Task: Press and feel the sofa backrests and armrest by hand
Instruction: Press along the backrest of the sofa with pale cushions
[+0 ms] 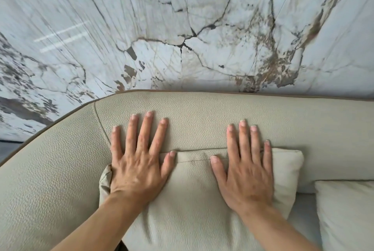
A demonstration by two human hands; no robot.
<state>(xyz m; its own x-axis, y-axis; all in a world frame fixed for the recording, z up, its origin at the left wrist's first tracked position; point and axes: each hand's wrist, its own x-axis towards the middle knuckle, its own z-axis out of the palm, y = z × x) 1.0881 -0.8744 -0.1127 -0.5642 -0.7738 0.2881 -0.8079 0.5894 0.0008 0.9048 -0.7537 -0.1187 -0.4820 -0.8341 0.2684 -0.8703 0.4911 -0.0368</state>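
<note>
The sofa backrest point(202, 121) runs across the middle of the frame, a beige pebbled-leather band with a thin brown trim along its top edge. At the left it curves down and forward toward the lower left of the frame; whether that curved part is the armrest cannot be told. One seam runs down it at centre left.

Two cushions show. One cushion point(192, 200) leans against the backrest at lower centre, its left corner crumpled and its lower edge cut off by the frame. A second cushion point(348, 210) sits at the lower right, only partly in view, with a strip of grey seat between the two.

Two hands are in view, both flat and palm down with fingers spread wide, holding nothing. The left hand point(139, 161) lies at centre left, its palm on the first cushion's upper left corner and its fingers reaching up onto the backrest. The right hand point(244, 167) lies at centre right the same way, palm on the cushion, fingertips on the backrest. Both bare forearms come in from the bottom edge.

Behind the sofa, a white marble wall point(202, 28) with dark and brown veins fills the upper frame; its left part is blurred.
</note>
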